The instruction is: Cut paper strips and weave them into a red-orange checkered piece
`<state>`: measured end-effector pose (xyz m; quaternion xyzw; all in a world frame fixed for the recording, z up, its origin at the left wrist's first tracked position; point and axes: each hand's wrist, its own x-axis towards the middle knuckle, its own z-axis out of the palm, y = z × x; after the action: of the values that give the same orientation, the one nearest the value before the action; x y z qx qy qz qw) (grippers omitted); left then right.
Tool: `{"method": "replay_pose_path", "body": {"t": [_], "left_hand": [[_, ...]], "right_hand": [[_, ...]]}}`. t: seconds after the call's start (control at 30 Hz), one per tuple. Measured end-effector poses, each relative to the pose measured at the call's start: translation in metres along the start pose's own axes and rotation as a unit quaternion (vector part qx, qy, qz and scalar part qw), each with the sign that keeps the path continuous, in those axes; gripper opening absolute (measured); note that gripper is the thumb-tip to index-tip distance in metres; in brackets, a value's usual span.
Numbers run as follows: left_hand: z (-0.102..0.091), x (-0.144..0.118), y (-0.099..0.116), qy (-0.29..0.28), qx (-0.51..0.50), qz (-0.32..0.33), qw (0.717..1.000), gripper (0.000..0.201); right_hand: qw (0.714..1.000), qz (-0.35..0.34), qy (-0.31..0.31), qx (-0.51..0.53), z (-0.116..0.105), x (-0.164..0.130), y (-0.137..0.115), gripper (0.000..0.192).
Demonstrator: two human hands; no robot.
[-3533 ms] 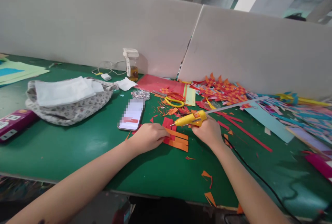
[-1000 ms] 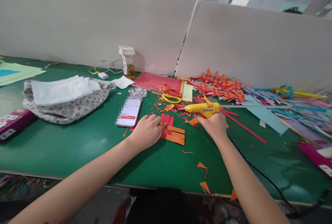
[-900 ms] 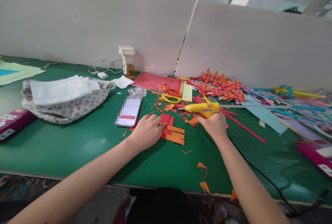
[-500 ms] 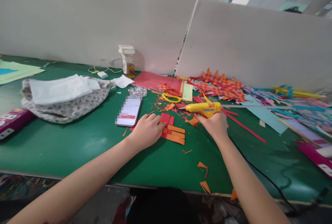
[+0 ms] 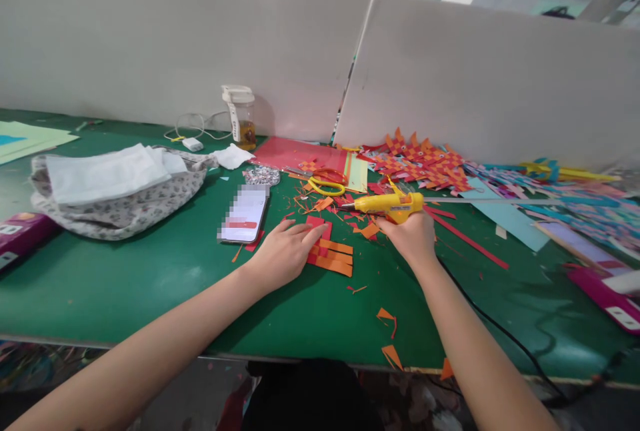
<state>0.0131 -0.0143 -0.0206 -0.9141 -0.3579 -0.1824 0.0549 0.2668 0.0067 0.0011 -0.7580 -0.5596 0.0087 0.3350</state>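
Note:
My left hand (image 5: 285, 254) lies flat on the green table (image 5: 150, 278), fingers pressing the left edge of a small woven piece of red and orange paper strips (image 5: 334, 256). My right hand (image 5: 409, 239) grips a yellow glue gun (image 5: 387, 204), held a little above the table with its nozzle pointing left, beyond the woven piece. A black cord (image 5: 500, 334) runs from that hand toward the table's right front edge.
A phone (image 5: 243, 213) lies left of my left hand. Yellow-handled scissors (image 5: 326, 182) and paper scraps sit behind the weave. Finished woven pieces (image 5: 425, 163) pile at the back right. A patterned cloth bag (image 5: 115, 208) lies left, a jar (image 5: 242, 123) by the partition.
The glue gun has moved away from the woven strips, up and to the right. My left hand stays pressed on the strips. The view has shifted slightly.

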Motion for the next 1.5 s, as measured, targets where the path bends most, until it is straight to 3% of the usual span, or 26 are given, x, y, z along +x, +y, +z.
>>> {"method": "replay_pose_path", "body": {"t": [0.23,0.37,0.53,0.63,0.8,0.9,1.03,1.13,1.23,1.3,1.4,1.5], "left_hand": [[0.001,0.002,-0.001,-0.006,-0.015,-0.012,1.000,0.054],[0.000,0.002,-0.002,0.003,-0.032,-0.020,0.999,0.053],[0.002,0.001,-0.001,0.020,-0.048,-0.024,0.998,0.058],[0.002,0.001,-0.001,0.078,-0.068,-0.038,0.994,0.064],[0.000,0.000,-0.007,0.158,-0.112,-0.095,0.976,0.039],[-0.003,-0.001,-0.011,0.147,-0.108,-0.120,0.976,0.012],[-0.009,-0.002,-0.010,0.088,-0.095,-0.053,0.990,0.035],[-0.010,-0.003,-0.009,0.017,-0.116,-0.006,0.993,0.049],[-0.008,-0.004,-0.009,-0.021,-0.097,-0.024,0.995,0.041],[-0.005,-0.004,-0.009,-0.022,-0.065,0.007,0.998,0.034],[-0.003,-0.003,-0.009,0.000,-0.016,0.077,0.997,0.031],[-0.003,-0.002,-0.009,0.036,-0.008,0.051,0.998,0.033]], "right_hand": [[1.000,0.013,0.002,0.014,0.000,0.000,0.000,0.030],[0.997,0.023,-0.029,0.060,-0.002,0.005,0.006,0.036],[0.987,0.051,-0.101,-0.117,-0.010,0.013,0.013,0.056],[0.971,0.027,-0.155,-0.179,-0.013,0.016,0.017,0.066],[0.949,0.008,-0.213,-0.233,-0.016,0.018,0.020,0.072],[0.941,0.004,-0.223,-0.253,-0.018,0.017,0.021,0.073],[0.941,0.005,-0.218,-0.260,-0.020,0.017,0.026,0.075],[0.954,0.023,-0.196,-0.225,-0.021,0.019,0.030,0.075],[0.972,0.045,-0.151,-0.176,-0.022,0.019,0.028,0.070],[0.983,0.054,-0.089,-0.149,-0.020,0.017,0.024,0.060],[0.994,0.024,0.058,-0.093,-0.017,0.012,0.018,0.045],[0.993,-0.019,0.113,-0.043,-0.013,0.007,0.016,0.043]]}}
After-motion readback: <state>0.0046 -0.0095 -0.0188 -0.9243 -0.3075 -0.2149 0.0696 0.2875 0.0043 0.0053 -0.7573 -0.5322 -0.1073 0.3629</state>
